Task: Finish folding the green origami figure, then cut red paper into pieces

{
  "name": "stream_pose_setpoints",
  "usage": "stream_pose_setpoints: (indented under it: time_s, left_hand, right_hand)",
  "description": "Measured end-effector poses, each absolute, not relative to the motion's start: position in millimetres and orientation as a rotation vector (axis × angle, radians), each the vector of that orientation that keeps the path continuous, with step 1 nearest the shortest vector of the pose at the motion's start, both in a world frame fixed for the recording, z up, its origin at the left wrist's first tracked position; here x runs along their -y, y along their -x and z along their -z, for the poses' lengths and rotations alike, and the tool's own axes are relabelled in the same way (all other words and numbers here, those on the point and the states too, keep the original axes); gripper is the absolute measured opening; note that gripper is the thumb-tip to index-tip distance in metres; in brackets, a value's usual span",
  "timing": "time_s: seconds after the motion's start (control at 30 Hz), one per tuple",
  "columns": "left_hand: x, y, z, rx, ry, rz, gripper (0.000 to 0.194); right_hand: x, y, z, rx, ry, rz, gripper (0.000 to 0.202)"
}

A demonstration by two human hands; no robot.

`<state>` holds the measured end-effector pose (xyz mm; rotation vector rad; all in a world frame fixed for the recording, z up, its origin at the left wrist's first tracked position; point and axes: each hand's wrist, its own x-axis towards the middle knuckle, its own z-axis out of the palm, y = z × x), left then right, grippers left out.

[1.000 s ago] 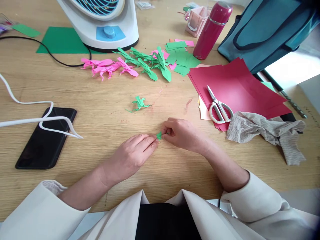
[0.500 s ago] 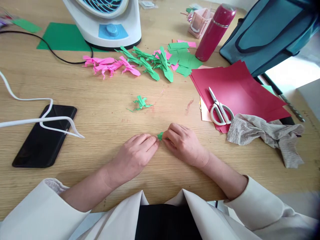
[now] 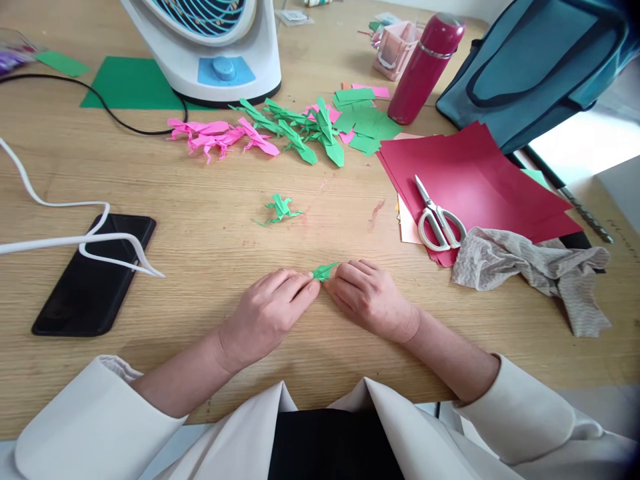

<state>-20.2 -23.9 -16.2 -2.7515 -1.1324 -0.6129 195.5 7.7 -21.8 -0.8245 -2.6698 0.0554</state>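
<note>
because the small green folded-paper piece (image 3: 324,272) looks light, crisp and easily torn, its thicker middle seems the safest hold. it sits at or just above the tabletop (image 3: 210,200), the left hand (image 3: 270,303) pinching one end, the right hand (image 3: 373,300) curled at the other, its grip unclear. beyond rests a green origami figure (image 3: 281,208).

Paper piece (image 3: 323,273) between left hand (image 3: 273,308) and right hand (image 3: 373,301), paper figure (image 3: 281,208) beyond grip, fan (image 3: 227,90) farther behind and left, phone (image 3: 83,297) left of grip, scissors (image 3: 434,208) on sheets (image 3: 493,183) right.
</note>
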Motion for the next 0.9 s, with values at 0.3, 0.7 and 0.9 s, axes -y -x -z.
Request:
stream_pose_setpoints:
  time_s: [0.3,0.7,0.9]
  left_hand:
    - [24.2,18.4,17.1,1.095,2.699,0.604,0.026]
    - [24.9,20.4,18.6,1.078,2.757,0.487,0.03]
    - [26.8,20.0,18.2,1.071,2.745,0.43,0.032]
  right_hand:
    - [-8.3,-199.0,22.1,2.659,0.796,-0.131,0.025]
    - [-6.4,-199.6,17.1,2.677,0.832,-0.197,0.02]
    - [0.6,-200.2,15.8,2.783,0.887,-0.011,0.023]
